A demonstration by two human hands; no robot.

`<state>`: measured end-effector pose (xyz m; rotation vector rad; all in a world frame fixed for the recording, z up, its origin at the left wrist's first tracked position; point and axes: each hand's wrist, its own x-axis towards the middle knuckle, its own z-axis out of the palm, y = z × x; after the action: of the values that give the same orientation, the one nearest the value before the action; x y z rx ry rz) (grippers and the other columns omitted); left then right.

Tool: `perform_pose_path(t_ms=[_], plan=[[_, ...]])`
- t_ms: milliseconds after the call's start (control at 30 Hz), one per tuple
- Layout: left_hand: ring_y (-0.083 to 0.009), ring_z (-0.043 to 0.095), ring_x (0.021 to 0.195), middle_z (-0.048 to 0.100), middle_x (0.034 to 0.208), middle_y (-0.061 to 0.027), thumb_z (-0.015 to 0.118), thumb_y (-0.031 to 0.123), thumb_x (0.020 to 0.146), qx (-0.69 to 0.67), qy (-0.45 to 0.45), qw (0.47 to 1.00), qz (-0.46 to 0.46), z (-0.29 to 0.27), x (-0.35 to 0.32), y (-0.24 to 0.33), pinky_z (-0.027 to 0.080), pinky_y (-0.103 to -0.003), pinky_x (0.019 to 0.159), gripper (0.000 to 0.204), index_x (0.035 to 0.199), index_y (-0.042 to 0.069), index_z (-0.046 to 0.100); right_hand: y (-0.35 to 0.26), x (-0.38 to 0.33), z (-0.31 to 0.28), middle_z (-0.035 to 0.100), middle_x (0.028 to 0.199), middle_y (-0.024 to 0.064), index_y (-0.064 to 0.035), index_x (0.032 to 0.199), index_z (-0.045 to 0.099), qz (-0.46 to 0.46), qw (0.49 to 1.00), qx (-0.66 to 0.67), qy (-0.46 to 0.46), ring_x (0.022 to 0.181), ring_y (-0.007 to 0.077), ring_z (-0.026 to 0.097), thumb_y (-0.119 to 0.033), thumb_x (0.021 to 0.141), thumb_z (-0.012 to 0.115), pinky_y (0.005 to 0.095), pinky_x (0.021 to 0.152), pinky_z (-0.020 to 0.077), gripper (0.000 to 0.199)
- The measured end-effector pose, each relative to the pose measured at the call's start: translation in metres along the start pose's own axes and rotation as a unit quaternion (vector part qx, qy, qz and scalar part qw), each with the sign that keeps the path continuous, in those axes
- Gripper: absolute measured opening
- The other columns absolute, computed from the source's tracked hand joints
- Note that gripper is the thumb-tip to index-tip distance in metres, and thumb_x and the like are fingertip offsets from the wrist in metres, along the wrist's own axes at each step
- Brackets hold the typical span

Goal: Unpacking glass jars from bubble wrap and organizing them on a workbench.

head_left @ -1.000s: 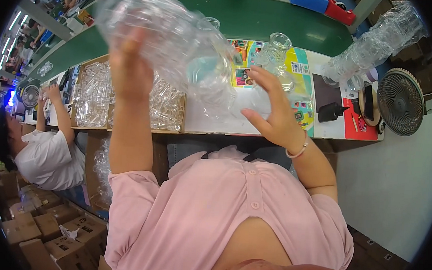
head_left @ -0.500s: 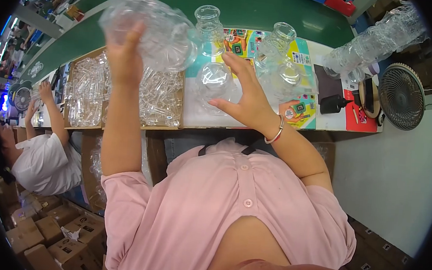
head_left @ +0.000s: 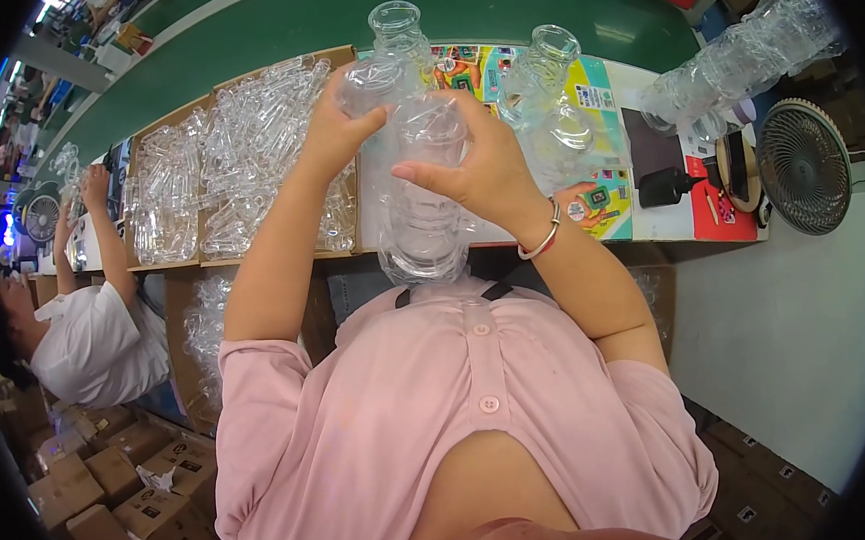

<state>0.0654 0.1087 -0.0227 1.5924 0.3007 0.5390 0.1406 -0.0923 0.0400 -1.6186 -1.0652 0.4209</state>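
Note:
My left hand (head_left: 333, 141) is curled round a clear, rounded vessel (head_left: 374, 77) above the table's front part. My right hand (head_left: 490, 166) has its thumb and fingers round a second clear vessel (head_left: 432, 130), close beside the first. Below them, a clear ribbed piece (head_left: 424, 244) reaches past the table edge towards my body; whether it joins the vessel in my right hand I cannot tell. Behind my hands stands a clear vessel with a flared neck (head_left: 395, 25). Another flared-neck vessel (head_left: 554, 53) stands to the right, beside more clear pieces.
To the left, cardboard trays (head_left: 202, 266) hold many small clear parts. At right are a black bottle (head_left: 667, 188), a row of wrapped clear vessels (head_left: 737, 76) and a fan (head_left: 811, 166). A co-worker (head_left: 97, 337) works further left. Colourful printed sheets (head_left: 597, 209) cover part of the table.
My left hand has come down and right, bringing its clear load to my right hand. My right hand now closes round a vessel. The ribbed piece now shows at the table edge.

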Motion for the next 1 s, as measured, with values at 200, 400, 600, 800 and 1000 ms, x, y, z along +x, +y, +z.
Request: perform_pose_path(t_ms=[200,400,600,800,1000], plan=[[-0.0191,0.056,0.106,0.057,0.116,-0.0102,0.075,0.007,0.069,0.009,-0.005,1.0,-0.007,-0.002,-0.001,0.007,0.045,-0.032,0.091,0.064,0.125,0.002,0.045,-0.008,-0.005,-0.007,0.06,0.108,0.0123,-0.0022,0.116,0.052,-0.018,1.0,-0.008,0.018,0.099,0.0194,0.059,-0.035,0.063,0.084,0.0303,0.086,0.0455,0.071],[-0.0187,0.055,0.107,0.057,0.117,-0.0101,0.078,0.008,0.067,0.058,-0.021,0.996,0.061,0.003,-0.003,0.026,0.045,-0.031,0.091,0.067,0.126,0.004,0.046,0.005,-0.004,-0.017,0.057,0.118,0.0103,-0.0056,0.121,0.052,-0.12,0.988,-0.093,-0.005,0.107,0.0228,0.056,-0.03,0.067,0.081,0.0316,0.091,0.0436,0.066],[-0.0177,0.055,0.109,0.056,0.121,-0.008,0.078,0.012,0.072,0.066,-0.027,0.996,0.055,0.002,-0.012,0.038,0.046,-0.029,0.09,0.057,0.124,0.007,0.054,0.024,-0.01,-0.017,0.056,0.119,0.0104,-0.0074,0.122,0.053,-0.139,0.979,-0.146,-0.014,0.111,0.0256,0.053,-0.023,0.073,0.076,0.0326,0.094,0.0417,0.056],[-0.0209,0.052,0.114,0.057,0.12,-0.0087,0.076,0.02,0.075,0.134,0.011,0.984,0.117,0.001,-0.009,0.039,0.038,-0.034,0.099,0.053,0.122,0.006,0.056,0.011,-0.004,-0.026,0.056,0.122,0.0098,-0.0026,0.124,0.051,-0.139,0.99,-0.006,0.014,0.112,0.0223,0.054,-0.017,0.087,0.062,0.0333,0.095,0.0413,0.041],[-0.0257,0.042,0.124,0.042,0.135,-0.0134,0.072,0.026,0.078,0.128,0.099,0.963,0.215,0.004,-0.015,0.043,0.03,-0.039,0.105,0.069,0.134,0.003,0.04,-0.016,0.002,-0.047,0.054,0.125,0.016,0.0018,0.125,0.048,-0.12,0.957,0.263,-0.008,0.111,0.0251,0.056,-0.007,0.09,0.053,0.0338,0.096,0.0405,0.037]])
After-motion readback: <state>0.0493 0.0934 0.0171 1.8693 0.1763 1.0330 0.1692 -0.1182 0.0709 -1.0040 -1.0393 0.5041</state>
